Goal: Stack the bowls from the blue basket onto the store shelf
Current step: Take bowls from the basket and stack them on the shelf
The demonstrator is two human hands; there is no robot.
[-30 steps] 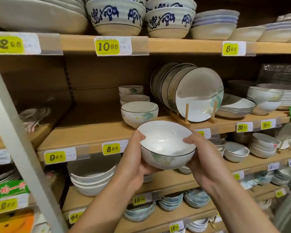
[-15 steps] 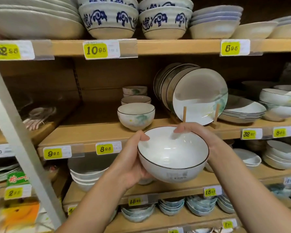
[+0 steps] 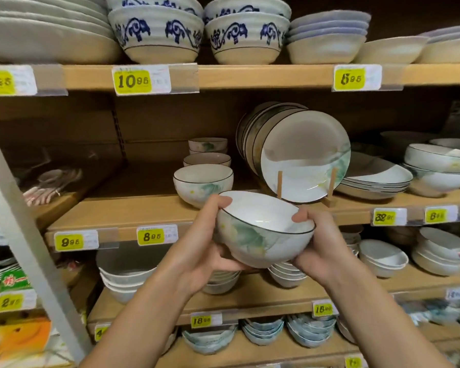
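Bowl [image 3: 260, 229], glossy white ceramic with green leaf print, gripped by left hand [image 3: 202, 251] and right hand [image 3: 319, 248] before wooden store shelf [image 3: 144, 211]

One bowl [image 3: 252, 235], white, green leaf print, dark rim, tilted; gripped by left hand [image 3: 202, 251] and right hand [image 3: 319, 251], thumbs over rim; before wooden shelf [image 3: 133, 211] front edge; matching bowl [image 3: 203, 184] behind; plates [image 3: 303, 160] upright in rack [image 3: 280, 183].

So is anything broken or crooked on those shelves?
Nothing looks broken or spilled. The bowl is tilted, but only because the left hand and right hand hold it that way. The plates lean, yet a wooden stand props them. The shelf bowls sit upright.
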